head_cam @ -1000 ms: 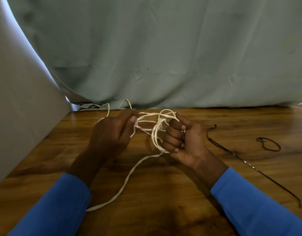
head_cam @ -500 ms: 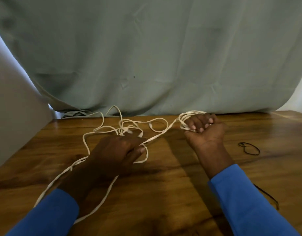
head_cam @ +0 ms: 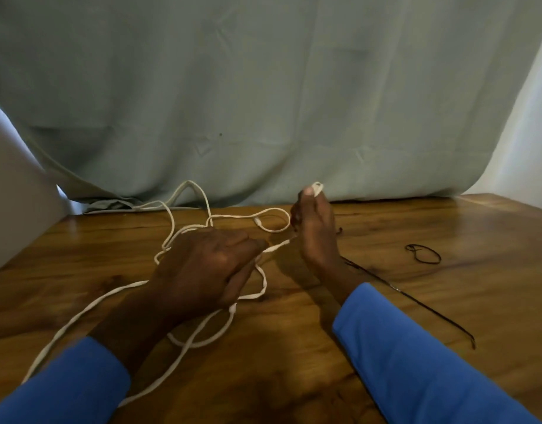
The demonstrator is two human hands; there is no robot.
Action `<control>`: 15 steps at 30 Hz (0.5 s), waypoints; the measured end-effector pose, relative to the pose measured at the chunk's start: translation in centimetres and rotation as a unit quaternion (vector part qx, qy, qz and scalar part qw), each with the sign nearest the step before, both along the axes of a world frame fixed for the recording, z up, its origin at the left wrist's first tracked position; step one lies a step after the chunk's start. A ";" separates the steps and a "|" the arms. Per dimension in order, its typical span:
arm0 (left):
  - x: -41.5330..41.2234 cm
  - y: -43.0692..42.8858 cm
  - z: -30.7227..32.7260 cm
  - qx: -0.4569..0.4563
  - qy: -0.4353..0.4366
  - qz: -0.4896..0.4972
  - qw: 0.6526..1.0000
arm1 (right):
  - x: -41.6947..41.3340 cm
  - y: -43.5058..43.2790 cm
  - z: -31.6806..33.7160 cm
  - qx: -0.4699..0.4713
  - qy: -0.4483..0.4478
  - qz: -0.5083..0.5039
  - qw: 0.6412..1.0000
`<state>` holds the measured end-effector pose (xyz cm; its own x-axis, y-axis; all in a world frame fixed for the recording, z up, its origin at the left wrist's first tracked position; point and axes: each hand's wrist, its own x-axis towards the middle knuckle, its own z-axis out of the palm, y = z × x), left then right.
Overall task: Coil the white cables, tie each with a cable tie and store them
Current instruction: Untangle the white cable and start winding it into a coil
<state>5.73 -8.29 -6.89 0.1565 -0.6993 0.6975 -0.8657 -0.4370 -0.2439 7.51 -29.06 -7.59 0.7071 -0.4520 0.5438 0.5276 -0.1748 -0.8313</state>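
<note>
- My left hand (head_cam: 202, 267) lies knuckles up, fingers closed around the white cable (head_cam: 184, 338); my right hand (head_cam: 315, 228) stands on edge, pinching a small loop of that cable at its fingertips
- The hands are apart; a short stretch of cable runs between them
- The rest sprawls in loose loops over the counter (head_cam: 447, 301), trailing back to the grey-green curtain (head_cam: 263, 102)
- Right of my right hand lie a long black tie (head_cam: 416, 301) and, farther off, a small black loop (head_cam: 424, 254)
</note>
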 end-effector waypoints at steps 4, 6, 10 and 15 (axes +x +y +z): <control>0.2 1.2 0.5 -0.078 -0.029 -0.003 0.997 | -0.5 2.3 -1.6 -0.244 -0.003 0.019 0.970; 0.5 1.8 0.4 -0.086 -0.029 -0.002 0.996 | -0.6 3.5 -1.7 -0.263 0.003 0.038 0.964; 1.1 2.3 0.3 -0.136 -0.010 0.001 0.991 | -0.6 4.5 -1.1 -0.207 -0.002 0.083 0.975; 1.4 3.2 0.7 -0.246 0.094 0.041 0.964 | -1.8 5.5 -0.7 -0.059 0.059 0.269 0.960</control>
